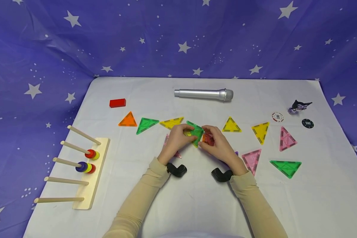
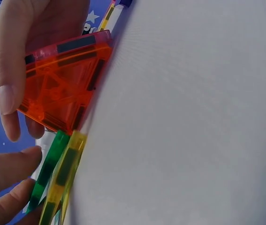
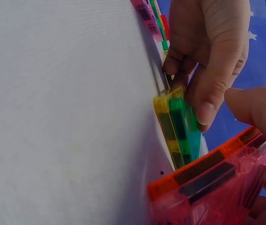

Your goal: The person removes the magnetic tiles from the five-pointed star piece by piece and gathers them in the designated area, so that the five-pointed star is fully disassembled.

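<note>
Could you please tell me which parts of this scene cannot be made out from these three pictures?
- Purple tile: head view, mostly hidden under the right hand.
- Pink tile: head view, largely covered by the left hand.
- Print on the two poker chips: head view, too small to read.
- Small dark figure: head view, too small to identify.

Glossy translucent plastic tiles (matt cloth beneath)

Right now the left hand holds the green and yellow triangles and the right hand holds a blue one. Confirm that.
Not quite: the right hand holds an orange triangle, not a blue one, as the left wrist view shows. The left hand does hold the green triangle and yellow triangle.
</note>
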Action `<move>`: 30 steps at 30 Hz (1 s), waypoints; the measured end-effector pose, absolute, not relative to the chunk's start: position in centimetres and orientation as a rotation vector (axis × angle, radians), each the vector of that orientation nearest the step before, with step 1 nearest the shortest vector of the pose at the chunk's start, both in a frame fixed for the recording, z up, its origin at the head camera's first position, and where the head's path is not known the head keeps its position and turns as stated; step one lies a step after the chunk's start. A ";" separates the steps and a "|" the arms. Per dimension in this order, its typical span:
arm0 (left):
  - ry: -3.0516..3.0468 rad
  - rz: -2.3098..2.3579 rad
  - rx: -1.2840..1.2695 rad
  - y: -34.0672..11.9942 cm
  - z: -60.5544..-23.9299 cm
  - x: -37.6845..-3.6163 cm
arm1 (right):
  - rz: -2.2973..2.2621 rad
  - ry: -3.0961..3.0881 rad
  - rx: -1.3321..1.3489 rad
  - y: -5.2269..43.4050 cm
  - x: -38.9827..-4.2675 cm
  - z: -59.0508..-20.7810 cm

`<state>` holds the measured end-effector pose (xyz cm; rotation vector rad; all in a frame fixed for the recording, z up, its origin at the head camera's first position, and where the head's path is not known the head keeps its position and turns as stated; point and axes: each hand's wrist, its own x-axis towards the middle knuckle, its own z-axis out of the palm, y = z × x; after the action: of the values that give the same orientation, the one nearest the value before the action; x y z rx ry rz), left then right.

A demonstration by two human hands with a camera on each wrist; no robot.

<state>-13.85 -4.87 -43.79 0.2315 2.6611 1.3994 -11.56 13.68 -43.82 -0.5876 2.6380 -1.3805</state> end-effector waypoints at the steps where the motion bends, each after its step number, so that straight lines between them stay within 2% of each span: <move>1: 2.655 1.403 0.221 -4.9 -43.8 -13.9 | -1.381 2.638 -0.590 13.7 -11.5 -43.8; 14: 2.495 1.531 0.087 -5.8 -43.7 -14.2 | -1.363 2.606 -0.590 13.6 -11.5 -43.6; 22: 2.194 1.810 -0.006 -6.6 -43.5 -14.1 | -1.355 2.587 -0.562 13.5 -11.5 -43.6; 30: 1.990 1.914 -0.009 -6.9 -43.4 -14.1 | -1.366 2.599 -0.556 13.4 -11.6 -43.6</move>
<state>-14.06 -6.88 -43.38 -0.0093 1.9899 1.9145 -11.58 13.41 -43.57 -0.5563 2.5990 -1.3659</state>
